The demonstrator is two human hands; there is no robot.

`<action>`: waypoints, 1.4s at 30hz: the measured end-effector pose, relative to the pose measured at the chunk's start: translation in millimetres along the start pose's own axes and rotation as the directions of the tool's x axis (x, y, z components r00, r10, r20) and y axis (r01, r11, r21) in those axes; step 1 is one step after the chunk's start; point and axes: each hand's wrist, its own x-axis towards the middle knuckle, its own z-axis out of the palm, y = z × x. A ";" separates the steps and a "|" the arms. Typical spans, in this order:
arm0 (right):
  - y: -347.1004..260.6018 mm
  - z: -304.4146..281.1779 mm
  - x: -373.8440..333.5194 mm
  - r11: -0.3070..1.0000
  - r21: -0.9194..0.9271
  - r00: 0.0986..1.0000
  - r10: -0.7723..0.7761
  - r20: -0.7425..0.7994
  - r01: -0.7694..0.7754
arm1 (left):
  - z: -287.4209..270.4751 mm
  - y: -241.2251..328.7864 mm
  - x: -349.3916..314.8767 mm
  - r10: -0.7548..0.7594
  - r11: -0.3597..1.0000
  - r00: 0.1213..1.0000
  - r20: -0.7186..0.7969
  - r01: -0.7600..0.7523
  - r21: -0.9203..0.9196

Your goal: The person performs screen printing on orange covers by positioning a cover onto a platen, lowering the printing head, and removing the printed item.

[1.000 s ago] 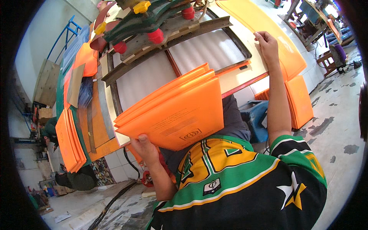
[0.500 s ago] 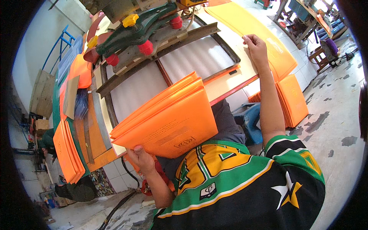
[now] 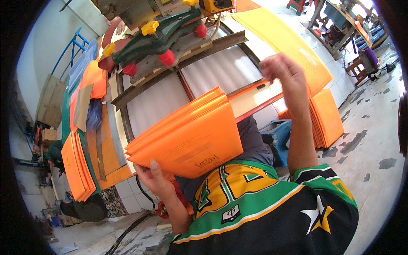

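Looks to me like a hold-and-steady step: the left hand (image 3: 158, 182) pinches the lower left corner of the orange folders (image 3: 191, 142), thumb on the front cover, with the bundle tilted up between the wearer's lap and the white pads (image 3: 155, 95), so I'd say the next move calls for a snug grip, since those upper edges fan apart. The right hand (image 3: 284, 77) is up over the table (image 3: 253, 98), curled but blurry, so I can't tell if it's pinching anything. Left fingers are mostly hidden behind the bundle, and the green-armed machine (image 3: 134, 50) gets cut off up top.
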 end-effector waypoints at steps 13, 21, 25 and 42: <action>-1.3 98.7 -80.9 0.954 0.288 0.946 -0.017 0.324 -0.082 | -13.9 -9.3 -22.4 -0.046 0.985 0.991 0.122 0.066 -0.162; -0.6 100.3 -80.2 0.987 0.159 0.954 -0.034 0.298 -0.015 | -4.4 -0.6 -17.5 -0.071 0.995 0.993 0.091 0.077 -0.065; 6.6 104.2 -75.9 0.986 0.164 0.972 0.000 0.236 -0.040 | -30.6 -44.7 -4.7 -0.170 0.979 0.985 0.024 0.171 -0.110; 41.2 104.0 -75.5 0.996 0.084 0.966 -0.019 0.260 -0.003 | -34.6 -54.9 7.5 -0.154 0.956 0.983 0.102 0.174 -0.235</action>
